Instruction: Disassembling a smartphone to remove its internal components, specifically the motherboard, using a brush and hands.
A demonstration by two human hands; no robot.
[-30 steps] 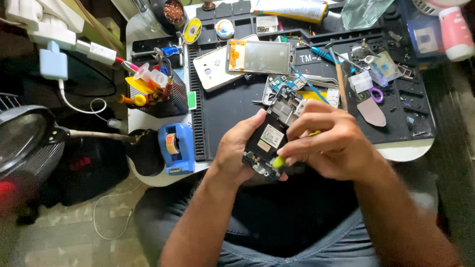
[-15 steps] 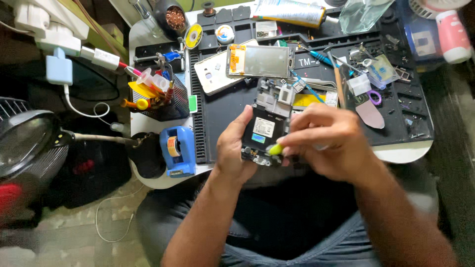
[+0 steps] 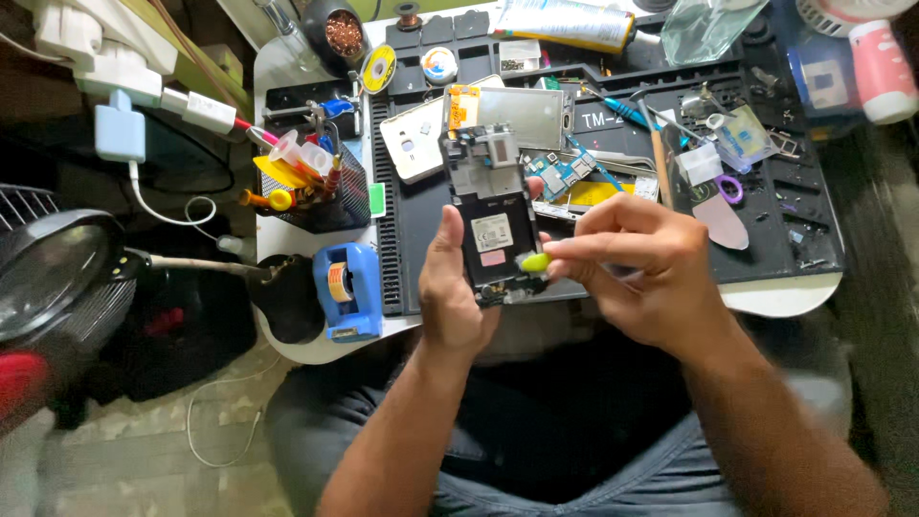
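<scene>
While hands [image 3: 565, 268] grip phone [image 3: 493, 225], basket [image 3: 316, 196] holds tools [image 3: 292, 172].

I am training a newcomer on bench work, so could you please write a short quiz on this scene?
1. True or false: the left hand holds the opened black phone frame upright above the black ribbed work mat.
2. What does the right hand pinch? A: yellow-green tipped tool; B: purple ring; C: copper coil.
3. Which blue object sits at the mat's left edge?

Key: 1 true. 2 A. 3 the blue tape dispenser.
</scene>
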